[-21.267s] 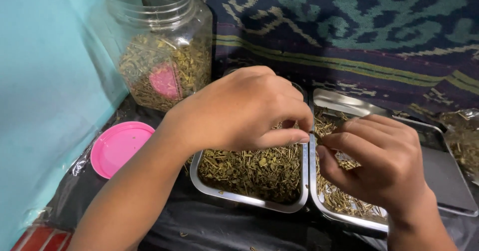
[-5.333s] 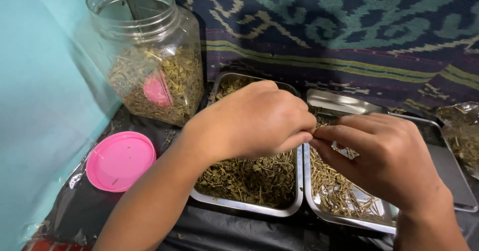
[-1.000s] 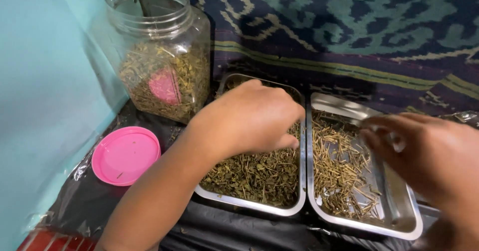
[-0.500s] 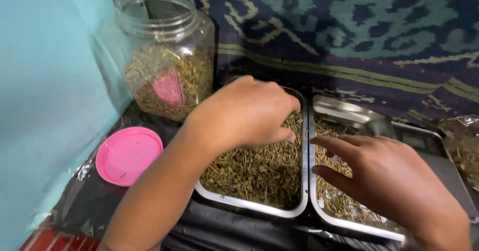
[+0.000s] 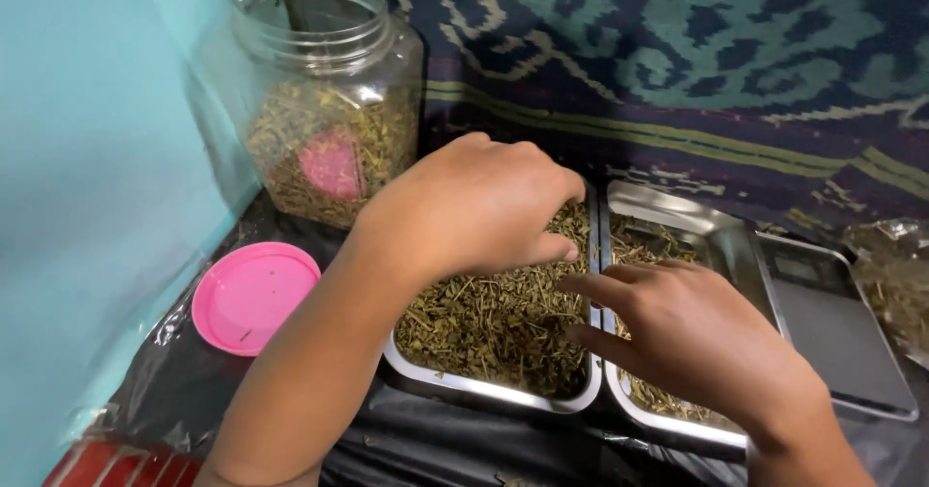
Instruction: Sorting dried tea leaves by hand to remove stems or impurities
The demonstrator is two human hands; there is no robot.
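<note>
My left hand [image 5: 474,206] hovers low over the left steel tray [image 5: 484,397], fingers curled down into the dried green leaves [image 5: 494,324]; its fingertips are hidden behind the hand. My right hand [image 5: 677,337] reaches across the shared tray edges with fingers spread and nothing in them, fingertips touching the leaves. Under it lies the right steel tray [image 5: 721,237] with pale dried stems [image 5: 650,245].
A clear plastic jar [image 5: 329,90], lidless and half full of dried herbs, stands at the back left by a teal wall. Its pink lid [image 5: 254,295] lies on black plastic sheeting. A dark flat scale [image 5: 827,327] and a plastic bag [image 5: 895,274] sit at right.
My right hand has swung left from over the stem tray and now reaches into the leaf tray. My left hand has stayed over the leaves, shifting slightly.
</note>
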